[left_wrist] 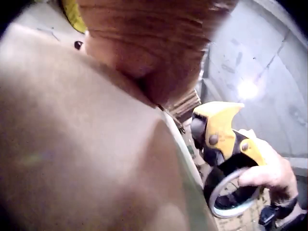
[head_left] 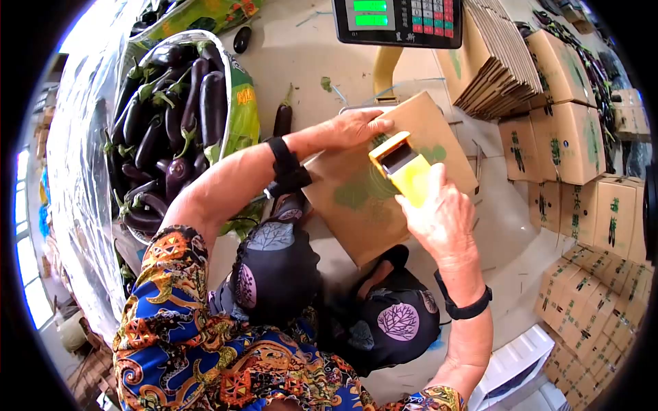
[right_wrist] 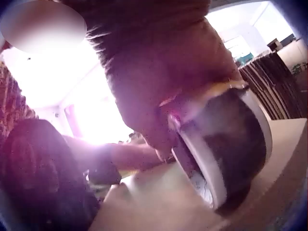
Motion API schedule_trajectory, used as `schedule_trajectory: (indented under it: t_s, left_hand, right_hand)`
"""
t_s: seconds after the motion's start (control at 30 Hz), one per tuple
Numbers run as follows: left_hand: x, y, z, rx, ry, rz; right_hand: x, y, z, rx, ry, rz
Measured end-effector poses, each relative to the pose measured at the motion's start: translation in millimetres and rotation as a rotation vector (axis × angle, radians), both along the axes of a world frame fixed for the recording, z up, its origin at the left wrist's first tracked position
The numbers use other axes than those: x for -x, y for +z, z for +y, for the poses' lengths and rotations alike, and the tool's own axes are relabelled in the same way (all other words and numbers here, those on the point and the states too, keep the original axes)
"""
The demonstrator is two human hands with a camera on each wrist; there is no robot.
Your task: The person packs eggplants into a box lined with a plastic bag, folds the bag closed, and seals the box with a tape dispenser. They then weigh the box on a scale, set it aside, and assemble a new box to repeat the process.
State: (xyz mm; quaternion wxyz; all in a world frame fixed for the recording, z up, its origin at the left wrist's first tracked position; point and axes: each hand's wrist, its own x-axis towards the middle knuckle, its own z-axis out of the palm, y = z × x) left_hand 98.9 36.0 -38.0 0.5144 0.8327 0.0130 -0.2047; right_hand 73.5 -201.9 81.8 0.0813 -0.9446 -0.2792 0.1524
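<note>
A flattish cardboard box with green print lies tilted before the person's knees. My left hand grips its far left edge, thumb side on the printed face and the other fingertips hidden. In my right hand is a yellow tape dispenser, held over the box's right part. The left wrist view shows the tape dispenser from the side, with the right hand around its rear. Close up in the right wrist view, the tape roll sits just above the cardboard.
Eggplants fill a lined container at left. A scale display stands at the far side. Flattened cartons are stacked at far right, with packed boxes beside them. A white crate sits near the right elbow.
</note>
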Motion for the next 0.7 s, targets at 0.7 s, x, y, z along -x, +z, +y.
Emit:
schedule_trajectory:
  t_s: [0.7]
  left_hand:
    - [3, 5, 1, 0.282, 0.064, 0.18]
  right_hand:
    - [78, -164, -170, -0.242, -0.24, 0.065]
